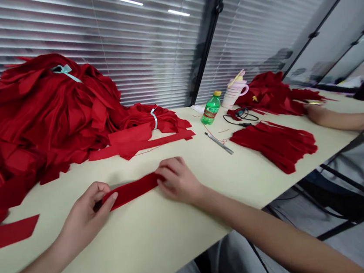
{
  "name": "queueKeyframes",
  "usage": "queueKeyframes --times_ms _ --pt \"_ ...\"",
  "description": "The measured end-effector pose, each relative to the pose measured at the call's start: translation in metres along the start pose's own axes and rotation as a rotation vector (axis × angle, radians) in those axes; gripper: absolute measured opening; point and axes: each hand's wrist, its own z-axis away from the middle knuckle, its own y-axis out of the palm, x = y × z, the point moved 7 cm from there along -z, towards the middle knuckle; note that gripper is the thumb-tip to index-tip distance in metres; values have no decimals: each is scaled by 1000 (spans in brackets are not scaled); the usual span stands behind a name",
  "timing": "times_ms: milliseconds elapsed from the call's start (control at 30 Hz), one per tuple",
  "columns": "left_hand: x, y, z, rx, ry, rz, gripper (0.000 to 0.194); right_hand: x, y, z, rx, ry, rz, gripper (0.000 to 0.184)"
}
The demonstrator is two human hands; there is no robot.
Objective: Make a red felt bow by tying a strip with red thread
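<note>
Bare cream tabletop (166, 230) runs between the work and the near table edge (185, 252), with open room on that side. The left hand (86, 217) and right hand (177, 181) hold a red fabric strip (132, 190) flat between them, slanted across the table. Right fingers (168, 169) lie close together over the strip's right end, gripping it. Left fingers (108, 199) curl narrowly at its left end; the wide-angle view leaves a firm pinch uncertain. A heap of red fabric (45, 117) lies beyond, left. Right of the right hand, open tabletop reaches a metal ruler (218, 143) and a stack of fringed red strips (275, 145). A co-worker's hand (316, 114) rests well apart, at the far end.
</note>
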Motion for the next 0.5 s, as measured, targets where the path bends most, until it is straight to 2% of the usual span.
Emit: queueKeyframes --times_ms 67,133,200,300,400,500 --pt "3 0 -1 9 -16 49 24 30 15 -12 28 -110 -17 23" --pt "4 -2 -2 3 -22 92 25 55 30 -23 34 -187 -29 37" --pt "5 -3 -2 5 -38 134 26 70 42 -31 25 -227 -41 42" --pt "14 1 0 36 -102 188 28 70 53 -37 54 -170 -98 43" --pt "25 3 5 31 -141 155 28 71 54 -36 67 -205 -139 29" --pt "29 0 7 -17 -124 110 27 71 51 -35 35 -199 -161 21"
